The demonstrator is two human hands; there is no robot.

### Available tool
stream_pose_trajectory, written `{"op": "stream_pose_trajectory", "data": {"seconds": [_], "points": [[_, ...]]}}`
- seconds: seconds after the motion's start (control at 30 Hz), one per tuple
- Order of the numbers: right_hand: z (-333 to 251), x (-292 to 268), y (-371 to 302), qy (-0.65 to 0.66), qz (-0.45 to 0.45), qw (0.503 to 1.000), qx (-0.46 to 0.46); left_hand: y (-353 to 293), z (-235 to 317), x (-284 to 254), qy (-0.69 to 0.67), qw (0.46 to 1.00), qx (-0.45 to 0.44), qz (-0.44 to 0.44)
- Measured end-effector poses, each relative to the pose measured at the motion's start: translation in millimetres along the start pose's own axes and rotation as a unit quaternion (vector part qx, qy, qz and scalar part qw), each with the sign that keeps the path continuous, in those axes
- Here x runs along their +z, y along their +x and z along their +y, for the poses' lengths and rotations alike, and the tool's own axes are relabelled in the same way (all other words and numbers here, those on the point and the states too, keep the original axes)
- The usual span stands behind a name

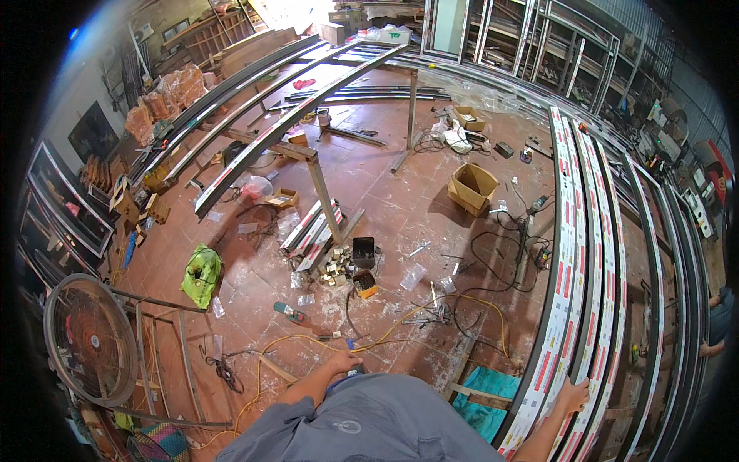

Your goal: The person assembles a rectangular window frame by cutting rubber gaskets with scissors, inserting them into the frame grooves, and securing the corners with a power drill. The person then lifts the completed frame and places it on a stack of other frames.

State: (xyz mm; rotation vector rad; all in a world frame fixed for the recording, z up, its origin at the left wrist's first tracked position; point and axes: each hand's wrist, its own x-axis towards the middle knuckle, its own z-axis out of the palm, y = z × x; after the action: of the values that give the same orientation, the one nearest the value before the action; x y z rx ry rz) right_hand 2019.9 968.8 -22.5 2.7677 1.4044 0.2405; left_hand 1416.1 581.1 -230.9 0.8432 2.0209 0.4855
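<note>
My right hand (573,396) is at the right, its fingers curled over the edge of a long metal profile (593,339) covered in white and red printed film. Similar film-covered profiles (566,308) run alongside it in a row. My left hand (344,361) is held close in front of my waist, fingers bent. Something small and dark shows just beside it, too covered by the hand and shirt to make out. On the floor ahead of that hand lies a green power tool (289,312).
Metal bars (308,104) rest on a steel stand (326,196). Around the floor are a cardboard box (472,188), a black bin (363,252), yellow cable (400,333) and a green bag (202,276). A large fan (91,339) stands left. Another person's arm (712,349) shows far right.
</note>
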Motion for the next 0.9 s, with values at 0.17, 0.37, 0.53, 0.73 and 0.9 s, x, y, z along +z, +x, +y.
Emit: {"op": "stream_pose_trajectory", "data": {"seconds": [0.17,0.37,0.53,0.73,0.9], "points": [[-0.8,-6.2,-1.9,0.010,-0.003,1.000,0.000,-6.4,7.5,0.4,0.013,1.000,-0.016,-0.001],[2.5,3.7,3.4,0.015,0.006,1.000,-0.010,-8.9,9.2,4.3,-0.013,0.999,-0.018,-0.023],[3.7,1.3,-0.3,0.026,0.010,0.999,-0.018,-10.9,13.0,3.3,0.001,0.999,-0.032,-0.031],[1.3,-29.3,-20.8,0.034,0.014,0.999,0.002,-7.2,17.3,3.2,-0.010,0.999,-0.041,-0.034],[6.7,3.8,-0.5,0.032,0.055,0.998,-0.023,5.6,-4.9,13.0,-0.106,0.989,-0.062,-0.085]]}}
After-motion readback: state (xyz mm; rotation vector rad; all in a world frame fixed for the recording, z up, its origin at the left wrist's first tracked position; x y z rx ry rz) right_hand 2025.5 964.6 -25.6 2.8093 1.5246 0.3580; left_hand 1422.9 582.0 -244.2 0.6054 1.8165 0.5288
